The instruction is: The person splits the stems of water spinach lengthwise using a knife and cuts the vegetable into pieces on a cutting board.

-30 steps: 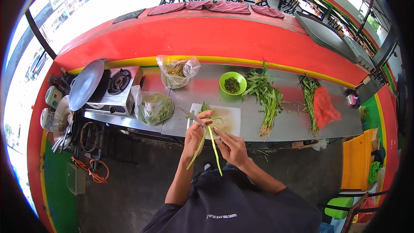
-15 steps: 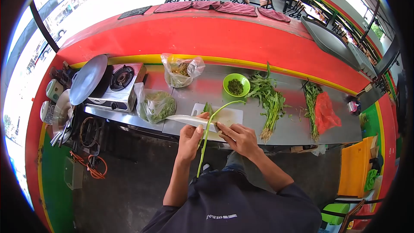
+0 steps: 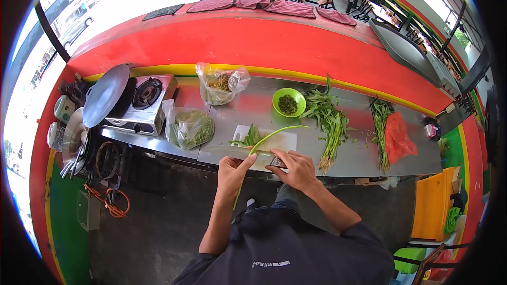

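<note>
Green stem [image 3: 272, 138]: long, curved, in left hand; upper end over cutting board, lower end hanging below the hand, in front of the counter.
Left hand [image 3: 232, 173]: nearly closed, thumb and fingers pinching stem.
Right hand [image 3: 297, 171]: curled closed round handle of knife [image 3: 278, 162].
Knife: blade pointing left, crossing stem; blurred, contact unclear.
Cutting board [image 3: 287, 142]: white, on counter under the work; leaves [image 3: 252, 136] on its left part.
Bowl [image 3: 277, 110]: green, beyond board, dark green chopped bits inside.
Leafy bundle [image 3: 328, 126]: right of board, roots toward person.
Second bundle [image 3: 380, 126]: farther right, red plastic bag [image 3: 400, 137] against it.
Bag of greens [image 3: 191, 131]: clear plastic, left of board.
Other clear bag [image 3: 215, 93]: beyond it, near wall, brownish-green contents.
Stove [image 3: 143, 119]: left end, single burner; big round metal pan [image 3: 107, 96] tilted at its left side.
Counter [image 3: 227, 121]: metal, along red wall [image 3: 237, 39].
Cloths [image 3: 289, 9]: dark pink, on wall top.
</note>
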`<state>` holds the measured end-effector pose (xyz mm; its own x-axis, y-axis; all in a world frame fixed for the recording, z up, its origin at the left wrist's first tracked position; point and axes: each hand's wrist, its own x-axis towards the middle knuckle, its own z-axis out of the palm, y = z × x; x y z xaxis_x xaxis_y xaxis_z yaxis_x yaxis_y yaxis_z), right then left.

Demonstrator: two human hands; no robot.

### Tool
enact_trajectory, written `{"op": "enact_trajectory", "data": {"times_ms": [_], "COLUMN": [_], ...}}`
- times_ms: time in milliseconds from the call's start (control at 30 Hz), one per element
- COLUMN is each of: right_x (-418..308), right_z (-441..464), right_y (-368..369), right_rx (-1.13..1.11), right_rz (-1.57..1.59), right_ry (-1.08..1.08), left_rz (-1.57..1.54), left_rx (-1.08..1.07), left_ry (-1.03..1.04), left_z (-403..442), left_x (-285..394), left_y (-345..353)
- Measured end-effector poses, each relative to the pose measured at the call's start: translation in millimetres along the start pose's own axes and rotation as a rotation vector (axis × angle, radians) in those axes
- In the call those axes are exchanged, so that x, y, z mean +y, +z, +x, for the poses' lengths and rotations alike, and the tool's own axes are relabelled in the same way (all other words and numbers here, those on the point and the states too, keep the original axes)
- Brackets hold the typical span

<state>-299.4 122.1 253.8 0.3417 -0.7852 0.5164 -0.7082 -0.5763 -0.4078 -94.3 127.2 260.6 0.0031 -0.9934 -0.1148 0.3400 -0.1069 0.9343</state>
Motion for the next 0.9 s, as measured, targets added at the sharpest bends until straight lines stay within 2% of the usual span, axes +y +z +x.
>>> {"op": "enact_trajectory", "data": {"times_ms": [200, 433, 800, 900], "right_x": [-7, -8, -12, -12], "right_z": [3, 4, -1, -3], "right_y": [-6, 1, 17, 14], "right_rx": [-0.005, 0.022, 0.137, 0.112], "right_rz": [-0.046, -0.039, 0.007, -0.004], "right_ry": [-0.049, -0.044, 0.027, 0.037], "left_rz": [0.105, 0.093, 0.005, 0.015], "left_rx": [0.172, 0.197, 0.381, 0.362], "left_ry": [0.032, 0.082, 0.142, 0.119], "left_z": [1, 8, 8, 6], "left_x": [-4, -19, -22, -25], "left_y": [8, 9, 13, 7]}}
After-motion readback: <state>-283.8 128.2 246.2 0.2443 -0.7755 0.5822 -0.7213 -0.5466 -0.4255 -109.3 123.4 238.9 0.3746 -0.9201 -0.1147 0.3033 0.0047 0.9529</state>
